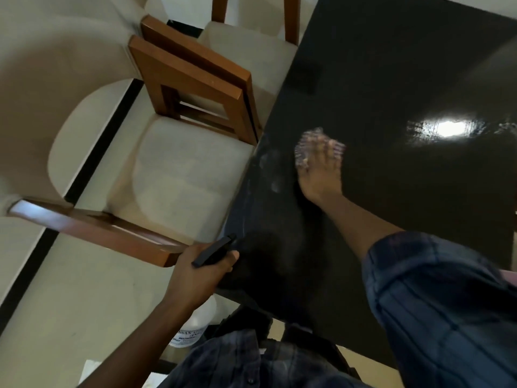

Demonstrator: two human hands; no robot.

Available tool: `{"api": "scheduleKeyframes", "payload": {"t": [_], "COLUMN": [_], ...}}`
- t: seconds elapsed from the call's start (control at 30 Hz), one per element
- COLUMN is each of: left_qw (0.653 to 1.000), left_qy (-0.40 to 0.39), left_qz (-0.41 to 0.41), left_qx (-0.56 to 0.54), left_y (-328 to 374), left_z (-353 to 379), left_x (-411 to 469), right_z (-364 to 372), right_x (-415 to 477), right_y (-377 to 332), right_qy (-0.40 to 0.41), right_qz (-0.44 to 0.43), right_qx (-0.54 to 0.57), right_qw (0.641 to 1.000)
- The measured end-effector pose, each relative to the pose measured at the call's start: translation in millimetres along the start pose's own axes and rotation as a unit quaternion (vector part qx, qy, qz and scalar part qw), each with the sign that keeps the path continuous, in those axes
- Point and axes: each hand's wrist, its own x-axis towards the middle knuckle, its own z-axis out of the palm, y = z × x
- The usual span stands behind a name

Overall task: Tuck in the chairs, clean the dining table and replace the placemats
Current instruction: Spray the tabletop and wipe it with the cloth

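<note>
Mid-frame, the right hand (319,175), fingers spread, presses a cloth (306,141) onto the black dining table (391,65); lower centre, the left hand (195,275) grips a spray bottle (197,323). Overlapping strokes should clear the edge smears (270,169).

One dark dining table (391,79). Two wooden chairs with cream seats: a nearer one (181,177) and a farther one (246,51). One white spray bottle (195,323). One pale wiping cloth (310,138), blurred. Two hands: the left hand (201,273) and the right hand (319,175).
</note>
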Motion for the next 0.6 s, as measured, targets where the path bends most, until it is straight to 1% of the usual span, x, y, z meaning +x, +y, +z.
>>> {"api": "scheduleKeyframes", "payload": {"t": [0.07,0.17,0.23,0.3,0.4,0.47,0.53,0.6], "left_qw": [1.000,1.000,1.000,1.000,0.999,0.999,0.999,0.999], "left_qy": [0.009,0.014,0.015,0.017,0.018,0.016,0.017,0.016], "left_qz": [0.000,-0.009,-0.009,-0.015,-0.030,-0.037,-0.040,-0.040], "left_qx": [0.003,0.001,0.003,0.000,-0.014,-0.013,-0.016,-0.015], "left_y": [-1.0,-5.2,-8.9,-9.9,-10.3,-11.4,-13.3,-16.2], "left_z": [-1.3,-1.8,-1.1,1.4,4.1,5.3,5.6,3.8], "left_x": [-0.7,0.4,2.2,2.3,1.6,1.1,-0.2,-2.0], "right_z": [20.3,54.6,69.7,77.7,73.7,62.0,44.7,27.1], "right_x": [-20.5,-80.2,-129.1,-176.0,-222.1,-225.8,-209.7,-176.7], "right_y": [-34.5,-66.4,-71.3,-60.8,-23.6,7.8,39.3,63.5], "right_qy": [-0.021,-0.042,-0.059,-0.089,-0.157,-0.182,-0.184,-0.145], "right_qz": [-0.132,-0.293,-0.366,-0.414,-0.442,-0.437,-0.397,-0.346], "right_qx": [-0.050,-0.087,-0.088,-0.091,-0.127,-0.147,-0.143,-0.143], "right_qw": [0.990,0.951,0.925,0.901,0.874,0.869,0.888,0.916]}}
